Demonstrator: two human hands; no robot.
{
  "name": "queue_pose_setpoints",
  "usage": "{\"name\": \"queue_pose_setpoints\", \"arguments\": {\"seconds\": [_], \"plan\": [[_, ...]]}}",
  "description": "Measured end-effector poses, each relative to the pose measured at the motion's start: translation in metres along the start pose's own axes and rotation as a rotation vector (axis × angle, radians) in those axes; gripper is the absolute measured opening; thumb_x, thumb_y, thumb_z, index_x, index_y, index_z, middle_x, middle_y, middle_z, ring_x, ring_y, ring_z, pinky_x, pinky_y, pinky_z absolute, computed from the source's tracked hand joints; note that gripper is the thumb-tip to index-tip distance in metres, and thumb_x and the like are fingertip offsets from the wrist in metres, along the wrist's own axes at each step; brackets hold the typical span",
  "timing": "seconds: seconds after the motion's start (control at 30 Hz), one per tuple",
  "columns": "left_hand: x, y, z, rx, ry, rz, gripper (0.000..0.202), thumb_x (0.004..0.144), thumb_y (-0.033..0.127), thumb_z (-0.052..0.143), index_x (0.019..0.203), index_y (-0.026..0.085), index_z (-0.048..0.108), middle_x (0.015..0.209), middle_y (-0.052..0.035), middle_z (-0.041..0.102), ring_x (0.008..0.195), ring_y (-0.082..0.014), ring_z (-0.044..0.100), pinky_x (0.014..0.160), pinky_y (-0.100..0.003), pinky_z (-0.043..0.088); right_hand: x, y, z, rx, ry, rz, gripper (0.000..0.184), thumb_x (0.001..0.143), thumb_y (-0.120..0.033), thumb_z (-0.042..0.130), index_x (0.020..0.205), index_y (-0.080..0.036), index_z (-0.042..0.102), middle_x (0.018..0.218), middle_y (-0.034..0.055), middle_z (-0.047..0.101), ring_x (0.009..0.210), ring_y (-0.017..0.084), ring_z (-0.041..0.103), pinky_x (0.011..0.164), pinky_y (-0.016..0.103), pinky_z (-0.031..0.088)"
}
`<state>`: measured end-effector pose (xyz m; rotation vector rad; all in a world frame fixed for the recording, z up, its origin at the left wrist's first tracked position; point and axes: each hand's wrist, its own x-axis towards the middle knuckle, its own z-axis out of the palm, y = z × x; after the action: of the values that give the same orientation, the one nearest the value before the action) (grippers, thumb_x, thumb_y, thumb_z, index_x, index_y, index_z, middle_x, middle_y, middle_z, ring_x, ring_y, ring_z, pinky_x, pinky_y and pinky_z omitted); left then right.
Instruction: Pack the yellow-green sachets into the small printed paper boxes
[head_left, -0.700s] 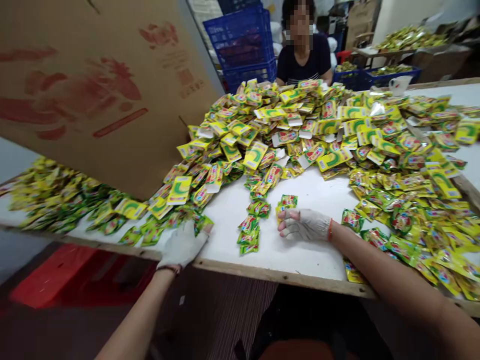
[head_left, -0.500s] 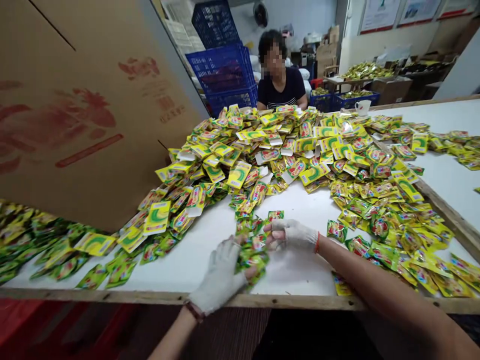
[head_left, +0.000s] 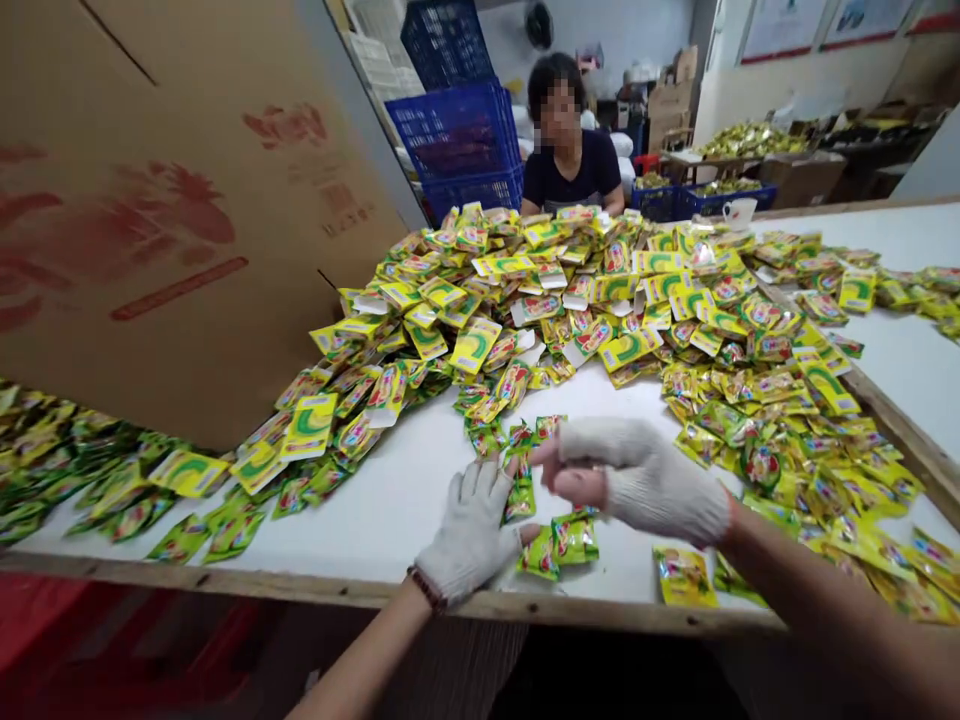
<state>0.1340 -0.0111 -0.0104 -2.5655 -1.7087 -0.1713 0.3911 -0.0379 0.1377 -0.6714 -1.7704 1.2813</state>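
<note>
My left hand (head_left: 471, 530), in a white fingerless-tip glove, lies flat on the white tabletop (head_left: 397, 505) with its fingers stretched. Its fingertips and thumb touch small green candy packets (head_left: 556, 545). My right hand (head_left: 637, 480), gloved alike, hovers just above the table to the right of those packets. Its index finger points left, the thumb is a little apart from it, and no packet shows between them. The other right fingers are partly hidden. Several green packets lie between and below my hands.
A big heap of yellow packets and cards (head_left: 555, 270) spreads across the table. Loose yellow packets (head_left: 810, 490) lie at right. A large cardboard box (head_left: 172, 240) stands at left. A person (head_left: 574, 165) sits opposite, beside blue crates (head_left: 457, 140). A wooden rim (head_left: 300, 590) edges the table.
My hands have moved apart from the small pile between them. My right hand has risen and shifted right; my left hand now lies flatter. The packets have spread on the table.
</note>
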Motion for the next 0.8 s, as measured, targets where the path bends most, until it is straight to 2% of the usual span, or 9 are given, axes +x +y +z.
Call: {"name": "queue_pose_setpoints", "arguments": {"seconds": [0.07,0.13,0.23,0.37,0.5,0.57,0.63,0.7,0.8], "plan": [[0.013,0.013,-0.003,0.007,-0.06,0.033,0.093,0.075,0.064,0.065,0.149,0.014,0.038,0.153,-0.0221,0.035,0.14,-0.0445,0.03,0.113,-0.06,0.023,0.002,0.051,0.001,-0.417,0.054,0.091,0.03,0.082,-0.026,0.064,0.11,-0.018,0.069,0.109,0.011,0.064,0.103,0.025,0.059,0.091,0.043,0.049],[0.032,0.029,-0.005,-0.03,-0.111,0.11,0.102,0.071,0.068,0.067,0.151,0.014,0.034,0.155,-0.0223,0.031,0.143,-0.0453,0.024,0.114,-0.061,0.02,-0.002,0.095,-0.002,-0.792,0.102,0.265,0.052,0.069,-0.025,0.075,0.119,-0.018,0.065,0.122,0.0176,0.058,0.114,0.035,0.052,0.097,0.053,0.042],[0.065,0.055,-0.001,-0.132,-0.148,0.251,0.1,0.07,0.064,0.07,0.151,0.015,0.034,0.154,-0.0211,0.033,0.143,-0.0432,0.025,0.116,-0.061,0.018,-0.013,0.127,-0.015,-1.072,0.149,0.416,0.051,0.073,-0.031,0.074,0.121,-0.019,0.063,0.126,0.0195,0.055,0.12,0.038,0.045,0.102,0.056,0.035],[0.092,0.076,0.009,-0.27,-0.037,0.311,0.078,0.082,0.045,0.064,0.15,0.017,0.037,0.151,-0.0171,0.04,0.141,-0.0379,0.031,0.118,-0.058,0.021,-0.016,0.125,-0.031,-1.192,0.071,0.455,0.034,0.084,-0.028,0.062,0.115,-0.014,0.062,0.113,0.0172,0.059,0.102,0.03,0.054,0.089,0.044,0.044],[0.096,0.065,0.016,-0.415,0.038,0.43,0.074,0.081,0.044,0.067,0.146,0.02,0.041,0.145,-0.0138,0.048,0.137,-0.0324,0.04,0.119,-0.05,0.027,-0.015,0.116,-0.058,-1.225,0.066,0.381,0.025,0.085,-0.028,0.06,0.107,-0.018,0.064,0.105,0.0111,0.061,0.094,0.025,0.056,0.083,0.036,0.044],[0.095,0.052,0.014,-0.495,0.02,0.495,0.084,0.079,0.053,0.069,0.148,0.018,0.038,0.147,-0.0153,0.047,0.138,-0.032,0.039,0.119,-0.048,0.03,-0.021,0.113,-0.082,-1.266,0.201,0.366,0.027,0.085,-0.029,0.06,0.109,-0.018,0.063,0.106,0.0108,0.061,0.095,0.024,0.055,0.085,0.034,0.043],[0.094,0.041,0.012,-0.563,0.01,0.503,0.091,0.08,0.06,0.064,0.151,0.014,0.031,0.153,-0.0185,0.038,0.142,-0.0326,0.034,0.119,-0.047,0.03,-0.031,0.112,-0.111,-1.329,0.431,0.429,0.031,0.089,-0.033,0.056,0.115,-0.016,0.062,0.113,0.0138,0.059,0.103,0.025,0.053,0.091,0.036,0.041],[0.095,0.035,0.01,-0.592,0.036,0.454,0.091,0.084,0.063,0.059,0.152,0.012,0.028,0.156,-0.0201,0.033,0.145,-0.0331,0.031,0.119,-0.048,0.029,-0.041,0.115,-0.134,-1.413,0.659,0.644,0.041,0.088,-0.042,0.057,0.117,-0.014,0.061,0.117,0.0183,0.057,0.109,0.031,0.051,0.094,0.042,0.039],[0.098,0.035,0.01,-0.561,0.085,0.378,0.089,0.08,0.063,0.064,0.148,0.012,0.037,0.151,-0.0212,0.04,0.141,-0.036,0.036,0.117,-0.053,0.031,-0.048,0.123,-0.145,-1.468,0.655,0.911,0.061,0.086,-0.057,0.055,0.128,-0.013,0.055,0.122,0.0214,0.055,0.113,0.036,0.049,0.093,0.048,0.039]]}}
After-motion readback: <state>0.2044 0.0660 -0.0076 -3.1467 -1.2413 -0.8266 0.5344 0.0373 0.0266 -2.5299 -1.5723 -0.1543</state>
